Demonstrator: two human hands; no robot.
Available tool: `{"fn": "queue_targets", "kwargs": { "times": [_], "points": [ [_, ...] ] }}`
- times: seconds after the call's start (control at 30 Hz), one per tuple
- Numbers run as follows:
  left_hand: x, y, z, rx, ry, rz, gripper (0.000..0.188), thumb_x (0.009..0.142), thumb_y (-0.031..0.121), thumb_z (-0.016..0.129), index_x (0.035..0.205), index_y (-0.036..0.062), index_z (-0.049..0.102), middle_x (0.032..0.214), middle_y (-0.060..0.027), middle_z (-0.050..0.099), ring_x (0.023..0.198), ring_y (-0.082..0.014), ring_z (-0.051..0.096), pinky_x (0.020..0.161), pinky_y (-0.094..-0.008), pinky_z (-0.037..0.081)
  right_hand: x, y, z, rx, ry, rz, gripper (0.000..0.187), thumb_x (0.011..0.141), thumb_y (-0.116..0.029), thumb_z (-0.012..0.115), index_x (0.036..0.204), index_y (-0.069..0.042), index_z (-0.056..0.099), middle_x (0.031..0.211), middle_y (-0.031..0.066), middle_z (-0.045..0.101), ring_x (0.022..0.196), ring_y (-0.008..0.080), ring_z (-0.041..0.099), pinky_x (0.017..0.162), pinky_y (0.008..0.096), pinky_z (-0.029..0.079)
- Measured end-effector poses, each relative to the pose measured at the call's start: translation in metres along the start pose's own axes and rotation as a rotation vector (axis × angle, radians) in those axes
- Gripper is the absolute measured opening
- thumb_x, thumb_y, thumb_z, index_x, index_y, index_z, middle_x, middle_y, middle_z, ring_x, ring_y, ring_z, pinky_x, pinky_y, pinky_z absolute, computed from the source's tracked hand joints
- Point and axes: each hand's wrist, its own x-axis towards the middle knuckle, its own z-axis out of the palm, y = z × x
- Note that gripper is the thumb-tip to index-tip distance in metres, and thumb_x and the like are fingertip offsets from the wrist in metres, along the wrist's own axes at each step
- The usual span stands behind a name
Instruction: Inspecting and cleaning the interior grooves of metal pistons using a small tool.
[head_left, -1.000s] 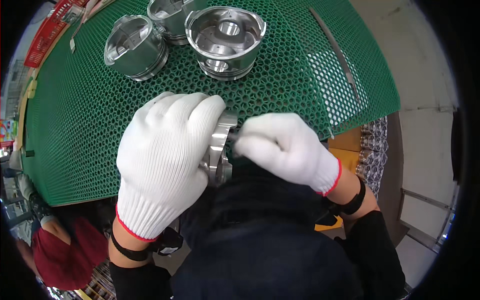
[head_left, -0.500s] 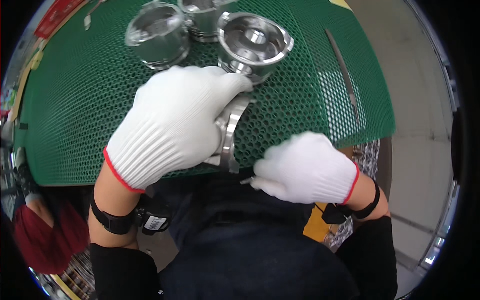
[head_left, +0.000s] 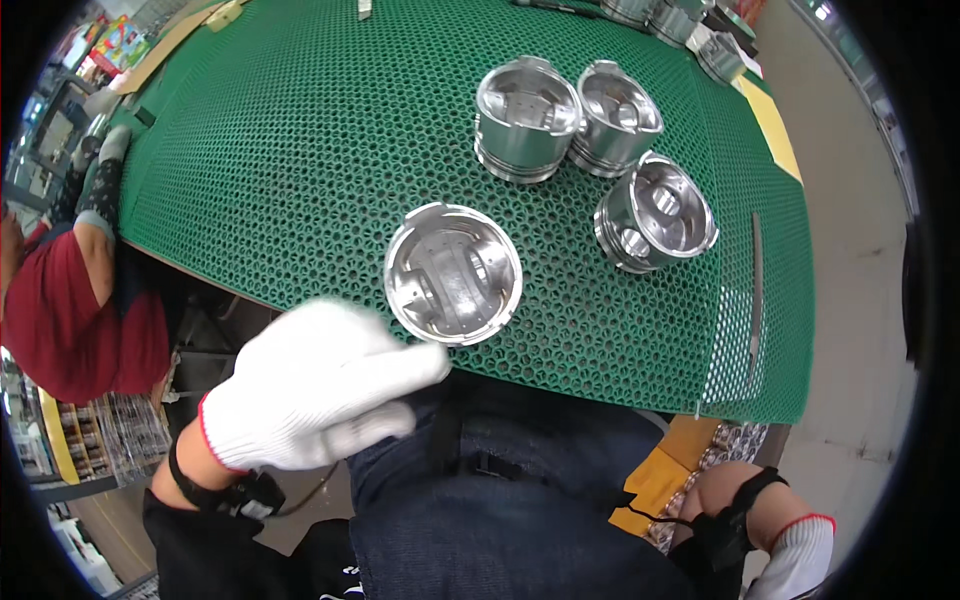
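A shiny metal piston point(head_left: 455, 275) stands on the green perforated mat point(head_left: 300, 190) close to the near edge, its hollow side up. My left hand point(head_left: 315, 385), in a white knitted glove with a red cuff, is just left of and nearer than this piston. Its fingers are stretched out, slightly blurred, and nothing shows in them. My right hand point(head_left: 800, 560), gloved the same way, is low at the right, away from the table; its fingers are cut off from view. Three more pistons point(head_left: 528, 125), point(head_left: 617, 115), point(head_left: 657, 213) stand in a group farther right.
A long thin metal strip point(head_left: 756, 290) lies along the mat's right side, by a yellow sheet point(head_left: 772, 128). Several more pistons point(head_left: 720, 57) stand at the far right. Another person in a red garment point(head_left: 90, 310) is at the left. A brown packet point(head_left: 665, 475) lies below the table edge.
The piston gripped tilted in my left hand now stands hollow side up on the mat, released. My right hand has gone from beside it to the lower right. The view has shifted.
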Motion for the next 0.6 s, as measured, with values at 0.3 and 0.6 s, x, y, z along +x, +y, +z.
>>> {"fn": "queue_targets", "kwargs": {
  "times": [0.3,0.6],
  "points": [
    [0.059,-0.075,-0.015,0.577,0.079,0.143,0.043,0.068,0.039,0.079,0.098,0.0107,0.067,0.081,-0.0029,0.062,0.08,-0.0246,0.064,0.098,-0.0456,0.048,-0.008,0.025,0.001,0.458,0.047,-0.029,0.029,0.097,-0.025,0.055,0.105,-0.003,0.072,0.069,0.0092,0.06,0.055,0.0214,0.055,0.047,0.0344,0.041],
    [-0.016,-0.213,-0.104,0.686,0.528,-0.858,0.052,0.079,0.025,0.076,0.125,0.0064,0.06,0.113,-0.0181,0.069,0.107,-0.035,0.066,0.093,-0.0418,0.053,-0.07,0.113,0.026,0.413,0.899,0.954,0.038,0.095,-0.022,0.062,0.121,0.006,0.064,0.073,0.0112,0.063,0.052,0.0118,0.053,0.044,0.0228,0.038]
  ]
}}
